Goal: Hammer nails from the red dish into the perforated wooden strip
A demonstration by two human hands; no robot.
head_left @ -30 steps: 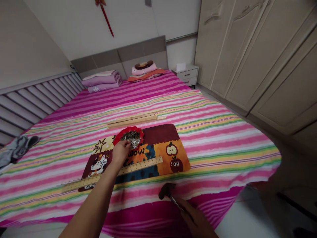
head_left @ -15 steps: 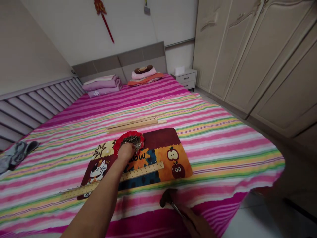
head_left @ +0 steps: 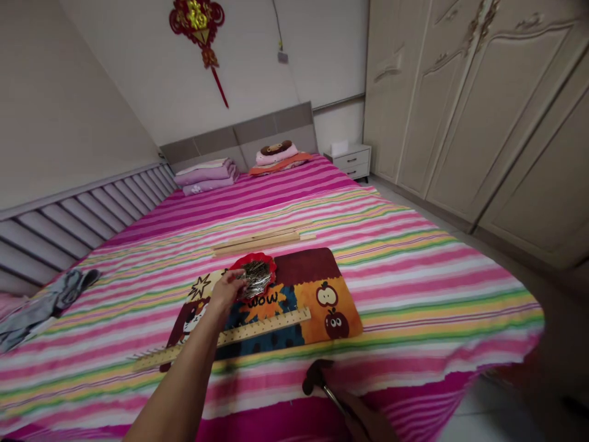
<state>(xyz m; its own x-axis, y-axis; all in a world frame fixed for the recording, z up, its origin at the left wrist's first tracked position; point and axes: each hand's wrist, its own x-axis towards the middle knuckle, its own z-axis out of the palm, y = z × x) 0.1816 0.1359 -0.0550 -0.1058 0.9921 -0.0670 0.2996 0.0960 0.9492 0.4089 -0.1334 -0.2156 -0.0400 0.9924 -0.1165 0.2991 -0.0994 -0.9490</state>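
Note:
My left hand (head_left: pixel 226 288) is at the left rim of a red scalloped bowl (head_left: pixel 275 270) full of loose nails (head_left: pixel 257 276). Its thumb and fingers are drawn together; whatever they pinch is too small to make out. My right hand (head_left: pixel 365 414) grips a hammer (head_left: pixel 329 393) low over the near side of the bed, head pointing up and left. Between the hands and the bowl, a long wooden strip (head_left: pixel 262 328) with a row of nails standing in it lies across a patterned mat (head_left: pixel 306 267). My left forearm hides part of the strip.
More wooden strips (head_left: pixel 257 240) lie together beyond the mat on the striped bedspread (head_left: pixel 405 270). Grey clothing (head_left: pixel 55 304) rests at the left by the bed rail (head_left: pixel 92 212). Folded bedding (head_left: pixel 209 175) is near the headboard. A wardrobe (head_left: pixel 442 110) stands to the right.
My left hand has shifted from inside the bowl, among the nails, to its left rim. The hammer stays in my right hand. The camera view has tilted up slightly.

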